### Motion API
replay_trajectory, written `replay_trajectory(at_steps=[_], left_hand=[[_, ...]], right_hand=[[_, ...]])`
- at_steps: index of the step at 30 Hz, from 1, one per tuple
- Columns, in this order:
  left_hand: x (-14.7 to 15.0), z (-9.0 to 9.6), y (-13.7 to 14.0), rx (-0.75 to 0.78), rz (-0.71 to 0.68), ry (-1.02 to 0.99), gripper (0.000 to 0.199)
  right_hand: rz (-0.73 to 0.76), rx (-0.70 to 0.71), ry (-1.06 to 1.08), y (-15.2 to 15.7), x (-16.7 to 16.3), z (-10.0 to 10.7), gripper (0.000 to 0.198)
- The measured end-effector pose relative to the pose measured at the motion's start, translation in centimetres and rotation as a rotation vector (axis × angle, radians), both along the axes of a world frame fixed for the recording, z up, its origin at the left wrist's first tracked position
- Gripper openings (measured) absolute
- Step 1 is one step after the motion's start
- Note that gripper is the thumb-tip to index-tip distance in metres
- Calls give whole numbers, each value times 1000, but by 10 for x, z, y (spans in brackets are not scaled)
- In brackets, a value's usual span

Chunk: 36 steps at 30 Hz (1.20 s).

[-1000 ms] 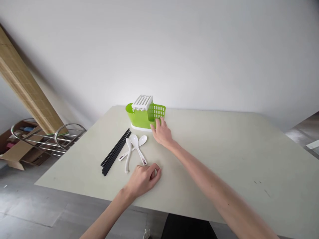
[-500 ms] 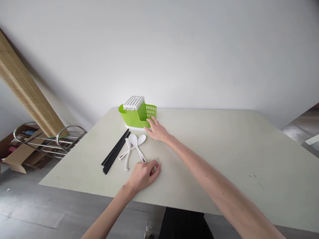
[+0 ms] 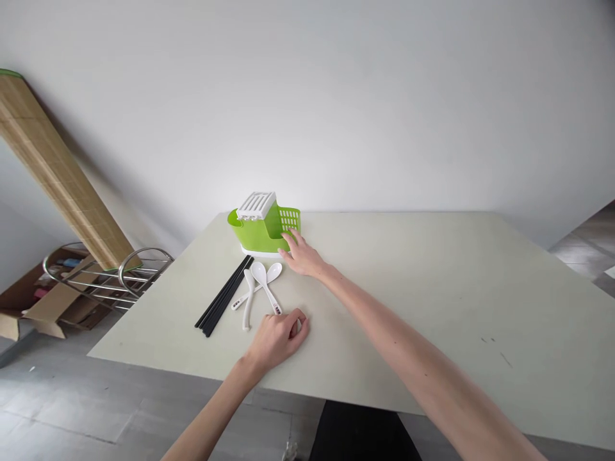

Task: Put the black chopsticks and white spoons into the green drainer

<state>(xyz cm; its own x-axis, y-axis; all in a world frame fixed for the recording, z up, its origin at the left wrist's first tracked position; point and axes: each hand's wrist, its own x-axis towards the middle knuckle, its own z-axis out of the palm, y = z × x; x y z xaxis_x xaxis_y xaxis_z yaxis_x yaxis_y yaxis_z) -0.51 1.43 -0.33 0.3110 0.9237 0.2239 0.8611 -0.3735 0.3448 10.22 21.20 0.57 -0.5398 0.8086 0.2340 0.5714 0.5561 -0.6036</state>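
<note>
My right hand (image 3: 305,256) reaches to the right front edge of a green cutlery caddy (image 3: 254,237), fingers spread at its wall and holding nothing. The caddy has a slotted white top (image 3: 257,205). In front of it lie black chopsticks (image 3: 223,298) in a bundle. Beside them, two white spoons cross: one spoon (image 3: 260,274) points toward me, the other spoon (image 3: 275,272) lies slantwise beneath. A third white spoon (image 3: 248,301) lies on its side. My left hand (image 3: 277,339) rests curled on the table just below the spoon handles, with no object visible in it.
The pale table (image 3: 413,288) stands against a white wall (image 3: 365,102). Left of it are a metal rack (image 3: 144,272), an open cardboard box (image 3: 62,294) and a leaning rolled bamboo mat (image 3: 67,173).
The whole view has shifted slightly. Both hands keep nearly the same poses, the right at the caddy and the left curled on the table.
</note>
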Motion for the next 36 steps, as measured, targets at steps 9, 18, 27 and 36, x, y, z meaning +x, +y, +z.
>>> replay_trajectory(at_steps=[9,18,27,36], left_hand=[[0,-3,-1,-7,41,15,23],[1,0,1,2,57,26,26],[8,7,-8,6,107,106,26],[13,9,-18,12,184,153,27]], right_hand=[[44,52,32,-13,19,-11,74],[-89,143,-100,-38,129,-66,69],[-283,98,-200,-70,245,-89,62],[-409,79,-211,-120,311,-100,66]])
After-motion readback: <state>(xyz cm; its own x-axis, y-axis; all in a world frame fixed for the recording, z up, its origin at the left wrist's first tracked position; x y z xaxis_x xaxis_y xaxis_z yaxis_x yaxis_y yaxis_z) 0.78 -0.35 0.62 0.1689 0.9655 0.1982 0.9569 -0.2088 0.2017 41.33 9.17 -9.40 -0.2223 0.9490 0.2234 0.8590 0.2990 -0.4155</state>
